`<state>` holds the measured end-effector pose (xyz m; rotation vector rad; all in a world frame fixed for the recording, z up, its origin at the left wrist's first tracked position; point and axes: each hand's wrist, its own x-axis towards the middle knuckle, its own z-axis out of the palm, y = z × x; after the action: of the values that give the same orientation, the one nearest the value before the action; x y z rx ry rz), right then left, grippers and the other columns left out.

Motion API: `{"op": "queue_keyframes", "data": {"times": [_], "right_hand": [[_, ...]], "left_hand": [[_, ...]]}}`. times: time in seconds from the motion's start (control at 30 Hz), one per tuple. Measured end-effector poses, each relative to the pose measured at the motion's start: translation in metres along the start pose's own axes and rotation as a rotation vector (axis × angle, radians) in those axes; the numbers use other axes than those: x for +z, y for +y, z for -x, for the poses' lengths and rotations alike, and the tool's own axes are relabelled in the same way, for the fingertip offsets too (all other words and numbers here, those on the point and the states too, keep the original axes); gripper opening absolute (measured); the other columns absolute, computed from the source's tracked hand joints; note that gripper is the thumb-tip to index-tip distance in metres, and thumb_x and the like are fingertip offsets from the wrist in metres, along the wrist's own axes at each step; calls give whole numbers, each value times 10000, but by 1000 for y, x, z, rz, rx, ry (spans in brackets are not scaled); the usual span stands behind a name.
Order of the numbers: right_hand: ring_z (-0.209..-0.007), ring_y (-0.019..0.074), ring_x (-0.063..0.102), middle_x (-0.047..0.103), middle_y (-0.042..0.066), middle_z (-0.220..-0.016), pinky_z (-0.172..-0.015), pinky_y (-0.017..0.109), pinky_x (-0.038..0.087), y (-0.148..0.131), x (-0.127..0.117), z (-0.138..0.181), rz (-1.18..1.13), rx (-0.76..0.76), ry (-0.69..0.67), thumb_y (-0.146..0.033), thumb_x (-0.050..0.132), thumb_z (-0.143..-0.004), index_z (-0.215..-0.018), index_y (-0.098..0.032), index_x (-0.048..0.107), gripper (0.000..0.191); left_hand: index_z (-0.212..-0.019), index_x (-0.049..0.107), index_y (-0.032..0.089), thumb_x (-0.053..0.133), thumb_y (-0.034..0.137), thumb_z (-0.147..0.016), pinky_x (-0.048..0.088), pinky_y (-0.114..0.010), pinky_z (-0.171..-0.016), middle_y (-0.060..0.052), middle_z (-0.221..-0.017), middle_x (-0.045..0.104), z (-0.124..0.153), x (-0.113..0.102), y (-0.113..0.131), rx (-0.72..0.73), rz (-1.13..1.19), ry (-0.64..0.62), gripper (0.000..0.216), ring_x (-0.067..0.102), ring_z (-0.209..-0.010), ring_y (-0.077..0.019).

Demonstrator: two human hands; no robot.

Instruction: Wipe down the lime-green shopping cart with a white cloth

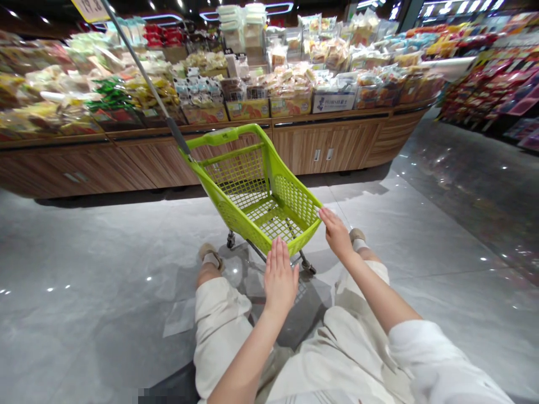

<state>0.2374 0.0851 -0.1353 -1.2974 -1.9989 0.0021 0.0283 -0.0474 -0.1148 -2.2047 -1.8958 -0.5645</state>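
Note:
A small lime-green shopping cart (pixel 236 210) with a mesh basket stands on the floor between my legs, nothing visible inside it. My left hand (pixel 281 278) is held flat at its near edge, fingers stretched and close together; fingertips overlap the rim, though I cannot tell if they press on it. At the near right corner, the fingertips of my right hand (pixel 336 231) touch the rim, fingers extended rather than wrapped round it. A grey pole (pixel 145 76) rises from the cart's far left corner and leans to the upper left.
Beyond the cart runs a long wood-panelled display counter (pixel 295 146) piled with packaged snacks. Boxes (pixel 333 102) line its front edge. A yellow price sign (pixel 90 10) shows at the top left. More shelves of packages (pixel 492 84) stand right. The grey tiled floor (pixel 105 269) is shiny.

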Motion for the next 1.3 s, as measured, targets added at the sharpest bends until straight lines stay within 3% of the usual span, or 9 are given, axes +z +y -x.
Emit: {"op": "queue_keyframes", "data": {"times": [0.23,0.37,0.53,0.63,0.8,0.93,1.1,1.17,1.3], "right_hand": [[-1473,198,314,407,124,-1550,-1178,475,365,-103,27,47,-120,-243,-108,24,375,-771,-1550,-169,287,808],[-1458,176,343,442,92,-1532,-1176,467,367,-65,16,33,-123,-314,-133,43,329,-793,-1533,-222,338,786],[-1437,224,385,477,106,-1505,-1161,536,369,7,-2,-2,8,-25,-21,53,342,-779,-1508,-229,395,783],[-1448,236,364,463,116,-1515,-1167,534,367,-20,5,5,45,13,-22,64,350,-763,-1523,-210,366,808],[-1468,211,321,417,113,-1546,-1178,471,378,-100,25,38,-46,-219,-126,39,366,-790,-1556,-193,282,805],[-1463,182,332,439,90,-1536,-1175,458,377,-67,17,30,-100,-339,-142,55,323,-806,-1545,-221,308,789],[-1449,216,362,460,103,-1519,-1176,525,357,9,1,-3,6,-43,-35,87,331,-751,-1512,-229,384,826],[-1453,231,355,462,117,-1515,-1181,536,347,-1,4,-2,29,16,-20,86,340,-738,-1511,-206,389,828],[-1473,214,312,433,115,-1535,-1197,496,343,-75,22,28,-43,-108,-62,61,349,-752,-1536,-184,335,822]], "left_hand": [[-1566,-7,72,456,222,-927,263,-468,-1223,-182,-1630,225,0,5,1,-12,23,11,803,165,-1521,-270],[-1567,55,58,444,292,-952,258,-450,-1227,-178,-1636,204,1,0,-3,7,9,-12,765,139,-1528,-260],[-1560,95,35,432,334,-970,276,-455,-1220,-185,-1636,192,-1,-1,-2,11,3,-17,743,128,-1530,-266],[-1560,100,35,424,338,-971,276,-451,-1219,-185,-1637,195,-2,3,1,-3,14,-7,738,140,-1528,-268],[-1565,92,53,459,241,-930,248,-453,-1229,-177,-1633,221,-1,6,1,-17,9,-8,757,146,-1526,-266],[-1565,71,48,444,282,-952,265,-455,-1223,-183,-1633,211,0,3,-3,1,4,-13,755,156,-1525,-268],[-1564,38,47,430,327,-971,287,-464,-1212,-193,-1634,193,-1,1,-1,16,13,-6,764,156,-1524,-276],[-1560,22,33,431,328,-972,283,-468,-1214,-200,-1632,194,-2,3,2,1,11,0,775,151,-1525,-280],[-1558,3,30,457,284,-953,260,-466,-1225,-201,-1633,190,-2,7,5,-27,7,7,798,124,-1528,-280]]}}
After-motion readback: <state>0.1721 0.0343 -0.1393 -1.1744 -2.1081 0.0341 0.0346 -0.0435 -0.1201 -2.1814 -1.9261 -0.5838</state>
